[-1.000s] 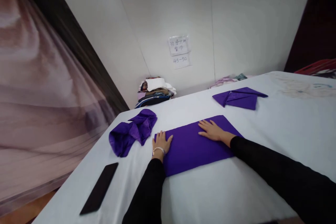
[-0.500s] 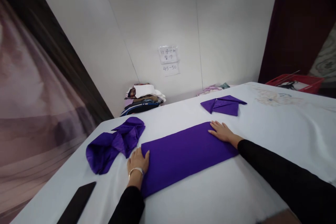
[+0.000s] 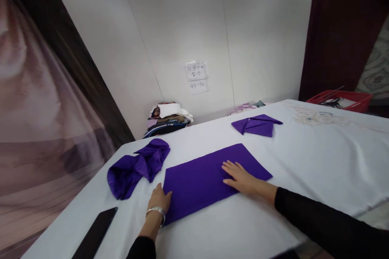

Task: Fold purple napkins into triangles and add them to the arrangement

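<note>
A purple cloth napkin [image 3: 197, 178], folded into a flat rectangle, lies in the middle of the white-covered table. My right hand [image 3: 240, 177] rests palm down on its right half, fingers spread. At its left edge is my left hand [image 3: 159, 199], wearing a silver bracelet, with the thumb apart from the fingers and touching the cloth's border. Another purple napkin [image 3: 139, 166], shaped into puffed folds, lies to the left. Farther back on the right sits a third purple napkin [image 3: 257, 125], folded with pointed corners.
A dark flat object [image 3: 95, 232] lies at the table's left front. Behind the table are a stack of folded clothes [image 3: 170, 120] and a red basket [image 3: 360, 101]. Paper signs [image 3: 196, 72] hang on the wall. A pinkish curtain [image 3: 39, 109] hangs at left.
My right hand has slid from the napkin's far right corner toward its middle, nearer me. My left hand has moved slightly down along the left edge. The view has tilted up a little.
</note>
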`<state>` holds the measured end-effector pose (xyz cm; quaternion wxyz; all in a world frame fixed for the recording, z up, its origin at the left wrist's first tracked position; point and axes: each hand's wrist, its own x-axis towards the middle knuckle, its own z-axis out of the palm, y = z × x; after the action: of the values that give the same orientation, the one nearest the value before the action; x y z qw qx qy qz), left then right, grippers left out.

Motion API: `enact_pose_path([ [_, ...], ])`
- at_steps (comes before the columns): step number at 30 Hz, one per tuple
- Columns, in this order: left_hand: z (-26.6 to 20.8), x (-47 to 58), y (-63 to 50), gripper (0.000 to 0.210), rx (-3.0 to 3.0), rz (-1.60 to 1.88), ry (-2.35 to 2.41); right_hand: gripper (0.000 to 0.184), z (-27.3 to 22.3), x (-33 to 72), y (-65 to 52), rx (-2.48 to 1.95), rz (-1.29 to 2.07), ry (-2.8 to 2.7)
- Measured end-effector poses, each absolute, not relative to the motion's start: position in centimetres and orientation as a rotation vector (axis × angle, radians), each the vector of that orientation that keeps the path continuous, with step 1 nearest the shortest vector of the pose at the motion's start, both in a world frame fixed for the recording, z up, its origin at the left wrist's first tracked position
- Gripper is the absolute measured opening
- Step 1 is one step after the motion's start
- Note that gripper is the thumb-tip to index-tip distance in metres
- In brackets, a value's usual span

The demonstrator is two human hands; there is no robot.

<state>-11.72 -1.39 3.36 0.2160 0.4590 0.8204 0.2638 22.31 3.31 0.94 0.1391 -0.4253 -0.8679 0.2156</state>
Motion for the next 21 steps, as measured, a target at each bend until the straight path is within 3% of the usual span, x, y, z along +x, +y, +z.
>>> enact_pose_path([
  [7,6.8,-11.9,-1.7,0.025,1.053,0.806,1.913,0.058,0.2,20.4,1.8,-1.053,0.796,-2.486],
  [10,9.8,-10.2,-0.7,0.039,1.101,0.904,1.733,0.058,0.3,20.8,2.0,-1.065,0.997,-2.205],
  [15,14.3,-3.4,4.0,0.082,1.263,0.924,1.535,0.052,0.7,21.5,2.9,-1.019,1.349,-1.604],
  [18,14.0,3.2,6.8,0.087,1.565,0.843,1.472,0.052,0.7,22.7,4.2,-0.908,1.509,-1.332],
  [21,11.5,10.2,8.2,0.084,1.665,0.779,1.420,0.063,0.8,24.8,5.8,-0.961,1.564,-1.227],
])
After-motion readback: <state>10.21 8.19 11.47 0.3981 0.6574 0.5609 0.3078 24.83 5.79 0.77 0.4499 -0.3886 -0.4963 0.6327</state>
